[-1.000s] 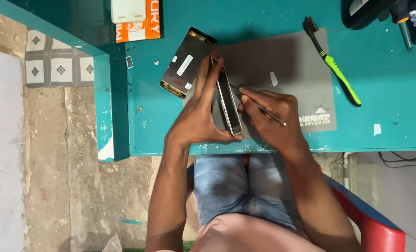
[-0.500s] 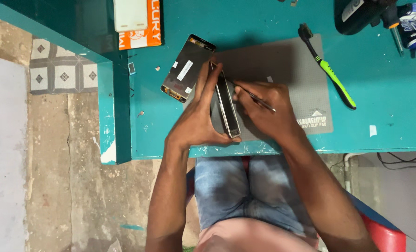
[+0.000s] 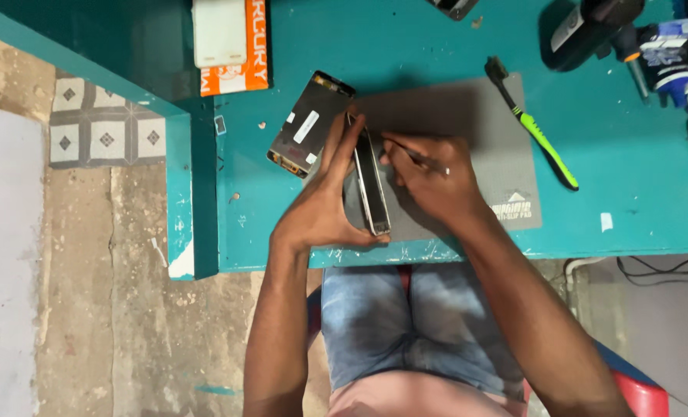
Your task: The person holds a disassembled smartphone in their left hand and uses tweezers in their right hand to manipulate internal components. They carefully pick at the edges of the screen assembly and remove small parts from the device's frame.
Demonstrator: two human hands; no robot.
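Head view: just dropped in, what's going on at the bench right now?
A seated person works at a teal table over a grey mat. The left hand holds a phone body up on its edge on the mat. The right hand holds a thin metal tool with its tip at the phone's side. A detached flat panel lies just beyond the left hand. A green-handled brush lies at the mat's right edge.
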